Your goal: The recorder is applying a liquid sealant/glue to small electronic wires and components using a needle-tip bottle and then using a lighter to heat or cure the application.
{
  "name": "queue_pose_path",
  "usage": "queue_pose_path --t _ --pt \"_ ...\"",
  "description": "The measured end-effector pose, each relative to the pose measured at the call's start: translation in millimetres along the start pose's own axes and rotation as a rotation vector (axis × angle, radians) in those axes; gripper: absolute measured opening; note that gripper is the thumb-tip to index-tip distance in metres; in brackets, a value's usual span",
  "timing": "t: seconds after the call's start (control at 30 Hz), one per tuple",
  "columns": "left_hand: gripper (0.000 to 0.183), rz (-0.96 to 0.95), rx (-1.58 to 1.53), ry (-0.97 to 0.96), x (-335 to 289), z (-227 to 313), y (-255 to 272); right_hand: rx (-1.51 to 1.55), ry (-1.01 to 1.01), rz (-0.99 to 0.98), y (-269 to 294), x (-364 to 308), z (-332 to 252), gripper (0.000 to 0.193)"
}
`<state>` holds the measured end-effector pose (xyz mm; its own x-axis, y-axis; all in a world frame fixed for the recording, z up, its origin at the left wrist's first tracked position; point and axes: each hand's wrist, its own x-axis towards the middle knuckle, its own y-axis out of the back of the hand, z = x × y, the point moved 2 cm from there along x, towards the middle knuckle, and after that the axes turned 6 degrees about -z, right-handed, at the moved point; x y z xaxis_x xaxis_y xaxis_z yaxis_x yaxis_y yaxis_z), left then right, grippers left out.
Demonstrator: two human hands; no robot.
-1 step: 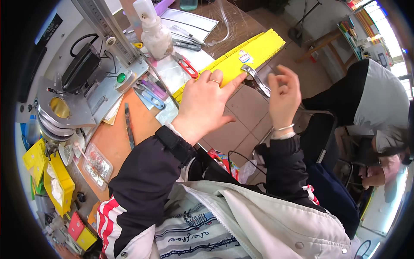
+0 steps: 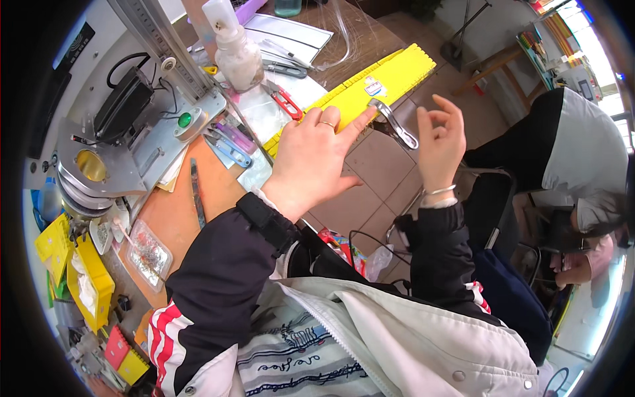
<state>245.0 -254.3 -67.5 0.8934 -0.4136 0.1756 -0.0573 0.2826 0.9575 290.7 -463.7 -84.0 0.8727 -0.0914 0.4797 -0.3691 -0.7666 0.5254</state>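
Note:
My left hand (image 2: 309, 155) lies over the near part of a long yellow board (image 2: 397, 73) with a notched edge. Its thumb is spread away, and the stretched index finger touches the upper end of a shiny, curved metal piece (image 2: 394, 124). That piece sticks out past the board's near side, over the floor. Just right of its lower end is my right hand (image 2: 442, 142), raised, with loosely bent fingers apart and nothing visible in them.
Near the board lie red-handled snips (image 2: 284, 100), a blue cutter (image 2: 228, 151) and a cloudy bottle (image 2: 239, 63). At left stands a metal machine (image 2: 99, 159) with a green button; a clear tray (image 2: 149, 250) sits below it. Another person (image 2: 582, 139) is at right.
My right hand has shifted slightly right and up, away from the metal piece. The board and metal piece have barely moved; my left hand stays in place.

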Motion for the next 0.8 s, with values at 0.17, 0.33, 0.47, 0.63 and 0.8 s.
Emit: queue_pose_path --t 0.17,0.33,0.47,0.63,0.8 --pt "0.090 0.005 0.019 -0.002 1 -3 -5 -0.015 -0.053 -0.023 -4 50 52 0.015" --pt "0.089 -0.011 0.014 0.004 2 -1 -5 -0.198 -0.043 -0.104 -21 62 63 0.021" --pt "0.089 0.001 0.006 0.003 1 -2 -5 -0.263 -0.036 -0.125 -24 65 64 0.023" --pt "0.090 0.014 0.019 -0.010 1 -4 -5 -0.337 0.019 -0.223 -25 76 64 0.021" --pt "0.091 0.012 -0.025 -0.018 5 -4 -10 0.434 -0.153 -0.091 -14 87 58 0.015"
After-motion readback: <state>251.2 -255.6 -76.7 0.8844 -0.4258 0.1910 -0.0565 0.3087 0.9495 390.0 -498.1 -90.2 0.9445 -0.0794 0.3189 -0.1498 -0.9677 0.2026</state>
